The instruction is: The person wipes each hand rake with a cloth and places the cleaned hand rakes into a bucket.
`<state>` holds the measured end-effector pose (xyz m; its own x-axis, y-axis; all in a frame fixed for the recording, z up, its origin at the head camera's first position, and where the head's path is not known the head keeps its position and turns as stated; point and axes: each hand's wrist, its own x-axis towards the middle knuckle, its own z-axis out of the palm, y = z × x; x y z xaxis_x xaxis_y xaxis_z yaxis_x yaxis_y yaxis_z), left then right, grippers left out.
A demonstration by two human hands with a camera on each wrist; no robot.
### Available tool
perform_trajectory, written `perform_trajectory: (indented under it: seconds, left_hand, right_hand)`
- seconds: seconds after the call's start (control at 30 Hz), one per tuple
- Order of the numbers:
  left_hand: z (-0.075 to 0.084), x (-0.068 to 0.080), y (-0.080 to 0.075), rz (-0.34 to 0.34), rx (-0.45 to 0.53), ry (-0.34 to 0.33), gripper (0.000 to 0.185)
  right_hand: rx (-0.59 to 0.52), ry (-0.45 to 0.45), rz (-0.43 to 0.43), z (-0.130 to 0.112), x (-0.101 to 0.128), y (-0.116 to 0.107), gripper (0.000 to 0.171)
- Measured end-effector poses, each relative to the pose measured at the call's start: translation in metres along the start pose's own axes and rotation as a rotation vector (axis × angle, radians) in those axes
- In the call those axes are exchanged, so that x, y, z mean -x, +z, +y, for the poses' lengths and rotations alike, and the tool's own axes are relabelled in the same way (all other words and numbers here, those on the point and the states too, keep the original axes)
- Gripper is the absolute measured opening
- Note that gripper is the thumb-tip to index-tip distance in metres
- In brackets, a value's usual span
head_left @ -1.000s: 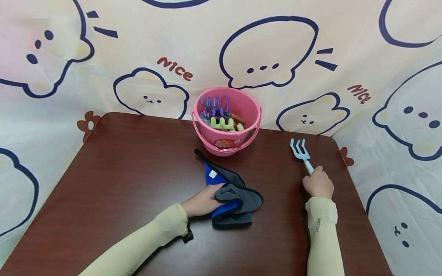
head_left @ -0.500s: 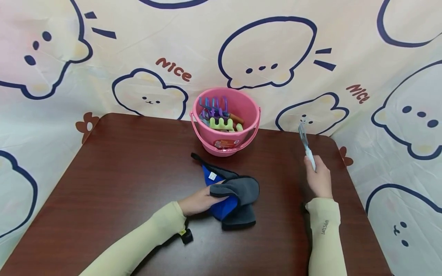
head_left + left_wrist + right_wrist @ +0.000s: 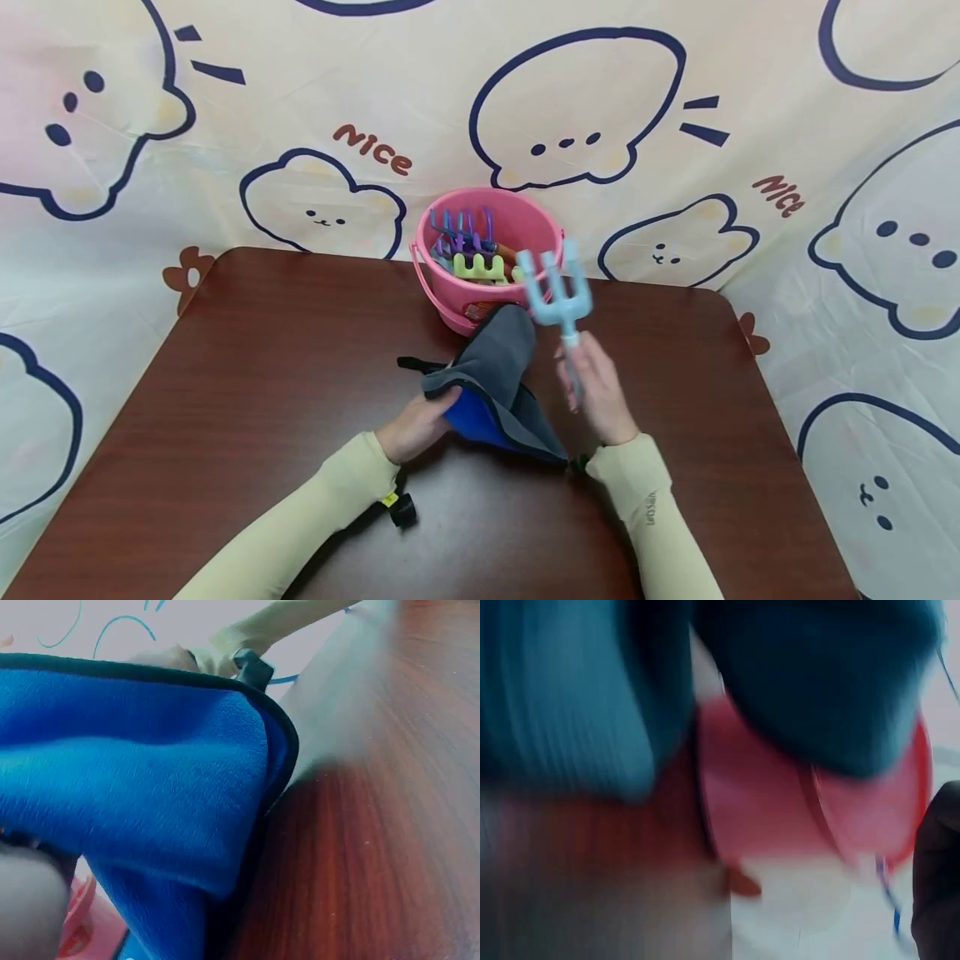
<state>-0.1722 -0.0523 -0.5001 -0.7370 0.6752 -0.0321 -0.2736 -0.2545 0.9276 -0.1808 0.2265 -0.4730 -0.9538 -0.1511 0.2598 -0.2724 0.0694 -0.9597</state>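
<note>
Head view: I am gripping the light blue toy fork [image 3: 557,293] by its handle in my right hand [image 3: 596,392], tines up, just in front of the pink bucket [image 3: 487,258]. My left hand [image 3: 416,425] is pinching the grey-and-blue cloth [image 3: 491,375] and is holding it raised off the bench [image 3: 247,375], beside the fork.

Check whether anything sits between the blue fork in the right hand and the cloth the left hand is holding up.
Nothing visible does. The right hand holds the light blue fork upright just right of the raised grey and blue cloth, gripped by the left hand. Only open air separates them; the pink bucket stands behind both.
</note>
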Motion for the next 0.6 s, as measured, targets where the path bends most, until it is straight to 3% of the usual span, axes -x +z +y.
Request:
perform_trajectory:
  seconds: [0.07,0.17,0.3,0.37,0.47,0.6]
  left_hand:
    - [0.003,-0.001,0.001,0.044,-0.04,0.04,0.096]
    - [0.006,-0.003,0.005,0.154,-0.153,0.143,0.077]
    - [0.004,-0.005,0.01,0.399,-0.37,0.353,0.041]
    - [0.002,-0.005,0.012,0.519,-0.439,0.418,0.032]
    - [0.001,-0.006,0.015,0.607,-0.421,0.451,0.028]
    - [0.003,-0.008,0.019,0.622,-0.263,0.419,0.027]
  right_hand:
    - [0.04,-0.003,-0.109,-0.001,0.002,0.019,0.029]
    - [0.094,0.027,-0.252,-0.001,0.006,0.039,0.025]
    - [0.169,0.061,-0.368,0.0,0.011,0.054,0.021]
    - [0.199,0.067,-0.397,0.0,0.013,0.058,0.019]
    - [0.206,0.067,-0.416,-0.001,0.014,0.06,0.018]
    - [0.197,0.06,-0.423,-0.002,0.013,0.059,0.017]
